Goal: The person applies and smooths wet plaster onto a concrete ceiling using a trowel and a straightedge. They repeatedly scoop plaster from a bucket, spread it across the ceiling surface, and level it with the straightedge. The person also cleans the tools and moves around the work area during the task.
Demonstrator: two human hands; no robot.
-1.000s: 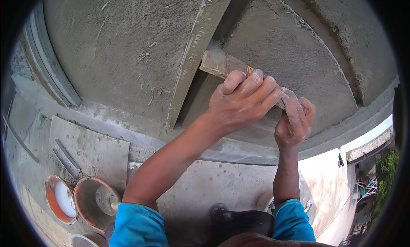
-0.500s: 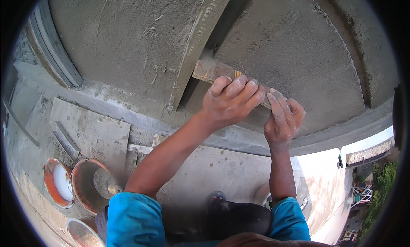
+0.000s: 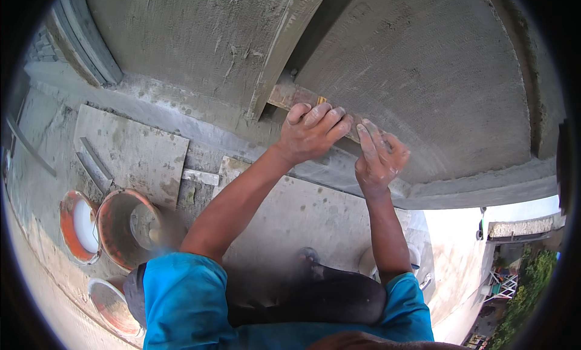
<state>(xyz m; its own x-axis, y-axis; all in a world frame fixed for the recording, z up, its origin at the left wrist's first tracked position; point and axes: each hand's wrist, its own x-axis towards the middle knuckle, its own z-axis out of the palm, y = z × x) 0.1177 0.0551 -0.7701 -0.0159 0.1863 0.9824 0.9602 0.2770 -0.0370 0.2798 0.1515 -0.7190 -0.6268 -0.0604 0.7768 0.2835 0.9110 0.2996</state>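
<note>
A short wooden board (image 3: pixel 292 96), smeared with mortar, lies against the grey plastered wall (image 3: pixel 417 77) close to its lower edge. My left hand (image 3: pixel 315 132) is closed over the board's middle, knuckles up, and my right hand (image 3: pixel 381 156) grips its right part. Both hands are coated with pale dust. The board's left end touches the raised plaster edge (image 3: pixel 281 53) beside a dark recessed groove (image 3: pixel 318 32). My fingers cover much of the board, and its right end is hidden behind my right hand.
On the left stand an orange bucket with white inside (image 3: pixel 85 226), a larger orange bucket (image 3: pixel 124 198) and a third bucket (image 3: pixel 112 304). A flat sheet (image 3: pixel 136 144) carries a metal channel piece (image 3: pixel 92 162). Another bucket (image 3: pixel 367 262) is partly behind my right forearm.
Both hands and the board have slid down the wall, nearer its base, along the raised edge. The view has shifted slightly. My grip stays the same.
</note>
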